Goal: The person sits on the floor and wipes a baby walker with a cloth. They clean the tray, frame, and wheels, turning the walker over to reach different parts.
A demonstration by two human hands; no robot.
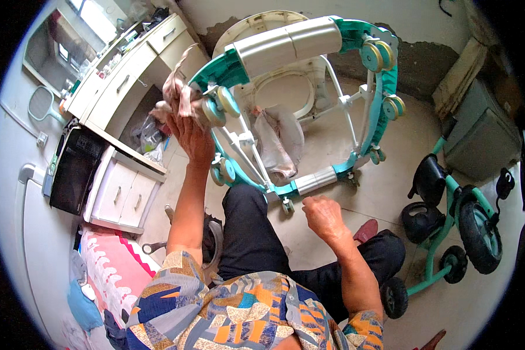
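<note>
A baby walker (286, 44) with a teal and white ring frame is tipped up in front of me, its small cream-and-blue caster wheels facing out. My left hand (189, 131) reaches up to its left side, closed on a crumpled pinkish rag (181, 96) beside a pair of casters (219, 105). Just below the frame's near white tube (316, 180) is my right hand (325, 217), curled into a fist; anything inside it is hidden. A cloth seat (279, 143) hangs within the ring.
A white dresser (122, 93) with a mirror stands at the left, above a low white cabinet (122, 195) and a pink bedspread (114, 256). To the right are a small teal tricycle (437, 256) with black wheels and a grey bin (478, 131). Behind the walker is a peeling wall (426, 64).
</note>
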